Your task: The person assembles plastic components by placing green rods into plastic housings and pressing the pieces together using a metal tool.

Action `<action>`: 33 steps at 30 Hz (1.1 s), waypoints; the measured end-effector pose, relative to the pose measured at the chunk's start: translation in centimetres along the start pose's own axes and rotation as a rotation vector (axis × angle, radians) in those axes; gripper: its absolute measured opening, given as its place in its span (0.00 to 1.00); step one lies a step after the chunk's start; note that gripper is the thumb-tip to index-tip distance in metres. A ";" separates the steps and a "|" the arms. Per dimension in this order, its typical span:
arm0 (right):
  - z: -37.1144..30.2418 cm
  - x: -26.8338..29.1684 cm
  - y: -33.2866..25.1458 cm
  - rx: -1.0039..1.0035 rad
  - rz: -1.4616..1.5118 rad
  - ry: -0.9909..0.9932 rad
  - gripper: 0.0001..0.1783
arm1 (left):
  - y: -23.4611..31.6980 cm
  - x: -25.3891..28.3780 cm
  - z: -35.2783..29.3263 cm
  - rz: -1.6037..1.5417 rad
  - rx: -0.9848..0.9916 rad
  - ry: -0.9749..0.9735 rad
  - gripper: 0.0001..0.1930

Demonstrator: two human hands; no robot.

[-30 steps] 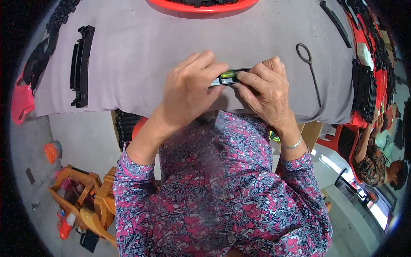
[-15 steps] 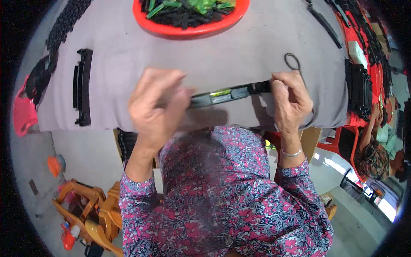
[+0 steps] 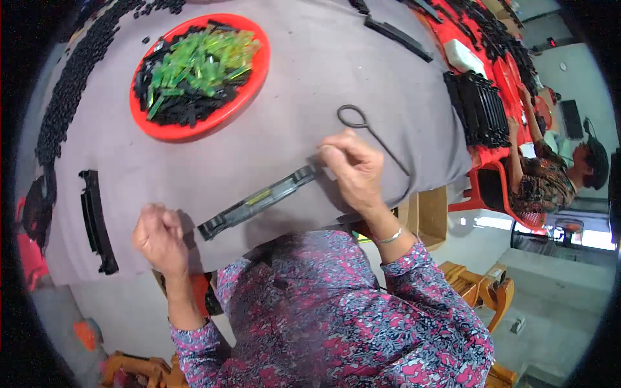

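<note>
A black spirit level (image 3: 259, 200) with a yellow-green vial in its middle lies slantwise on the grey cloth, near the edge before me. My right hand (image 3: 356, 168) is closed beside its right end; whether the fingertips touch it, or hold something small, I cannot make out. Left of the level and apart from it, my left hand (image 3: 160, 239) is also closed, its fingers curled and hiding what may be in them. A dark rod with a looped end (image 3: 353, 117) lies just beyond my right hand. Another long black body (image 3: 97, 223) rests at the left.
A red bowl (image 3: 138, 115) of black pieces and green vials stands at the far left. Many small black parts (image 3: 61, 110) line the left edge. Stacked black bodies (image 3: 479, 107) sit at the right, near a red chair (image 3: 495, 181) and another person (image 3: 550, 174).
My left hand has moved away from the level, leaving its left end uncovered. The view has swung to the right, showing the whole bowl and more of the other person.
</note>
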State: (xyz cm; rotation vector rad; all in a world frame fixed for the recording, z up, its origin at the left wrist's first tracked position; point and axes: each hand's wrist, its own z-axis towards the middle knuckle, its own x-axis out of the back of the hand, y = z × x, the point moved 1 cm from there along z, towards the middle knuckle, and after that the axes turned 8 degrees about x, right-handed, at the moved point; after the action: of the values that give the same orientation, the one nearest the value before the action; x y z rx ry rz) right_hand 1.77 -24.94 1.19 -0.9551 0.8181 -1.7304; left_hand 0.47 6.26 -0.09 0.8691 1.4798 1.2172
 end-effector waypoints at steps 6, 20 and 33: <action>0.0 0.2 0.2 0.011 -0.009 -0.002 0.03 | -0.2 -0.7 0.0 0.006 -0.018 -0.038 0.21; -0.2 -0.4 1.2 -0.074 0.027 -0.020 0.03 | 3.8 -5.9 -2.1 0.694 -0.550 -0.298 0.13; 0.0 -0.1 0.0 -0.139 -0.028 -0.051 0.04 | 13.6 -6.1 -5.7 -1.003 -0.374 -1.032 0.14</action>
State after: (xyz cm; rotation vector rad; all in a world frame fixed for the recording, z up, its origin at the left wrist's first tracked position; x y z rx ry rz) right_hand 1.81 -24.81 1.20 -1.1038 0.9048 -1.6827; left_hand -4.35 2.30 14.58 0.2785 0.6010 0.1607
